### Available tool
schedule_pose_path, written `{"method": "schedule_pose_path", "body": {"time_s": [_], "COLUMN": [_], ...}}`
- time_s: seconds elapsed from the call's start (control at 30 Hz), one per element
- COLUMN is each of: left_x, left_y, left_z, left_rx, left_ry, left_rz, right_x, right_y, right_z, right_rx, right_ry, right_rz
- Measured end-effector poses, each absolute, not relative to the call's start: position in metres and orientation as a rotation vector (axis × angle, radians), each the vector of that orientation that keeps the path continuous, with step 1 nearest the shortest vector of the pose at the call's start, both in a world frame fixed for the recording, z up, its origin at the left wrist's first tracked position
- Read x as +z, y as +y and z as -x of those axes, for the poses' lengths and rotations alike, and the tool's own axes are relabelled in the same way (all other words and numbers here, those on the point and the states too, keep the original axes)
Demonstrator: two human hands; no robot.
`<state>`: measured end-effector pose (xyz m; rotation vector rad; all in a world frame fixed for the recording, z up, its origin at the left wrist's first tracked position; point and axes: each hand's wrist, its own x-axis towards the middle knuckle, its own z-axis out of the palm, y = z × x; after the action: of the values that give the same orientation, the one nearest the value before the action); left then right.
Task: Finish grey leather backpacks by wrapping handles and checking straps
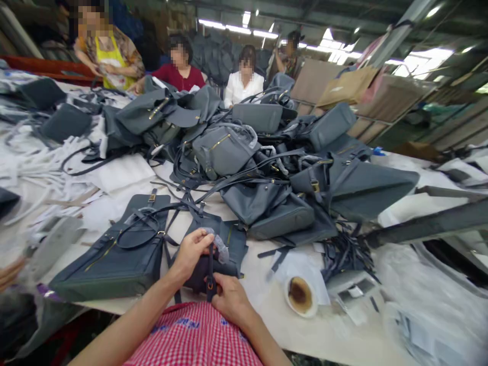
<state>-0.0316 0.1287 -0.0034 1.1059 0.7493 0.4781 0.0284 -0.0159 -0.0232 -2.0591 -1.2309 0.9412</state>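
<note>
A dark blue-grey bag (237, 243) lies on the table right in front of me, partly covered by my hands. My left hand (192, 254) is closed at the upper part of a narrow strap (211, 259), next to the bag's plastic-wrapped handle (221, 250). Lower down, my right hand (231, 297) pinches the same strap beside its small gold buckle (209, 284). The strap runs nearly upright between the two hands. Just left of them another blue-grey bag (110, 264) lies flat, with a gold zip and a looped strap on top.
A large heap of bags (224, 147) fills the table's middle. A stained dish (301, 296) and a bundle of straps (348, 254) are at right; white strips (34, 162) lie at left. Several people stand across the table. Another person's hand (11, 274) shows at far left.
</note>
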Motion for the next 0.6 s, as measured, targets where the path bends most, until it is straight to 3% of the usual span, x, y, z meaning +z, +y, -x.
{"method": "schedule_pose_path", "body": {"time_s": [0.2, 0.47, 0.6], "left_x": [0.001, -0.016, -0.012], "left_y": [0.127, 0.109, 0.109], "left_z": [0.029, 0.065, 0.083], "left_rx": [0.564, 0.16, 0.023], "left_ry": [0.733, 0.884, 0.874], "left_rz": [-1.18, -1.353, -1.207], "right_x": [-0.043, -0.068, -0.088], "right_y": [-0.009, -0.049, -0.094], "right_z": [-0.032, -0.053, -0.083], "right_rx": [0.92, 1.191, 1.002], "right_ry": [-1.136, -0.787, -0.339], "right_rz": [2.087, 1.884, 2.015]}}
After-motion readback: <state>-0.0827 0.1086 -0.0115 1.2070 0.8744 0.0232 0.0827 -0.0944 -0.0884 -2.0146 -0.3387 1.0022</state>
